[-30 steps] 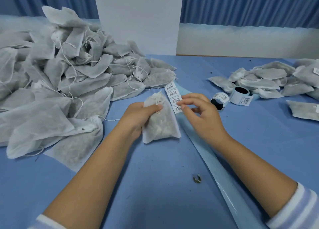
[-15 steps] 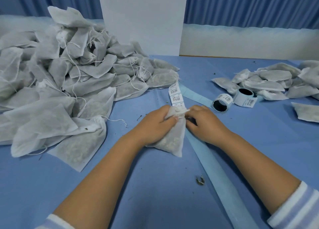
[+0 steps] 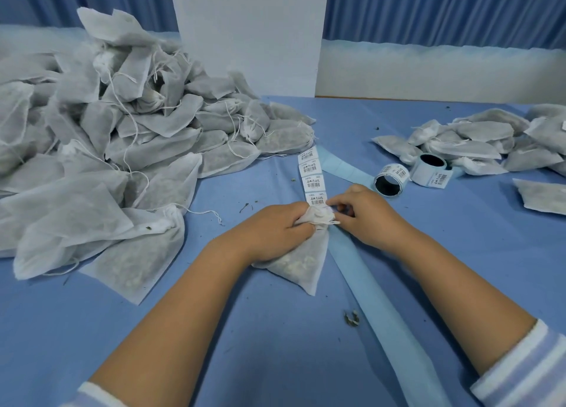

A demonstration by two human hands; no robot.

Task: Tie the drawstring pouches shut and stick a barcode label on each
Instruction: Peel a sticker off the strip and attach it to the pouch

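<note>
Left hand is clamped round the gathered neck of the pouch. Right hand has its fingertips curled in, pinching at the top of that neck; can't resolve whether it has cord or just fabric. A short end of drawstring pokes out toward the right hand. Looks like the cinch/tie step, label not on yet. To do it well: keep the left grip low on the neck so the fill stays down, pull the cord out sideways until the gathers close, then knot tight against the fabric. The label strip ends right at the fingertips, so watch for snagging it. Pouch is thin white non-woven, semi-sheer, pale lumpy contents visible, body lying flat on the bench and partly over the blue backing liner. Two label rolls sit beyond the right hand. Big pile of pouches far left, smaller pile far right.
</note>
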